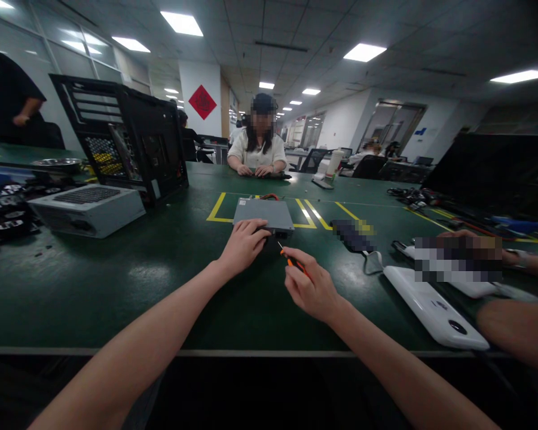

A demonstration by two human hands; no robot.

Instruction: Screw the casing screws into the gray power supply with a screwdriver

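A flat grey metal power supply unit [263, 212] lies on the green table, with coloured wires at its far edge. My left hand [246, 243] grips its near left edge, fingers over the top and thumb near the front side. In my right hand [311, 286] is a screwdriver [291, 261] with an orange and black handle. Its thin shaft points up and left, and the tip is close to the unit's near side by a dark socket. Whether the tip touches the unit I cannot tell.
At the left stand a black computer case [130, 137] and a larger grey power supply [89, 209]. To the right are a phone [353, 236], a white device [434, 304] and another person's hands [511, 254]. A person [257, 143] sits across the table [170, 310].
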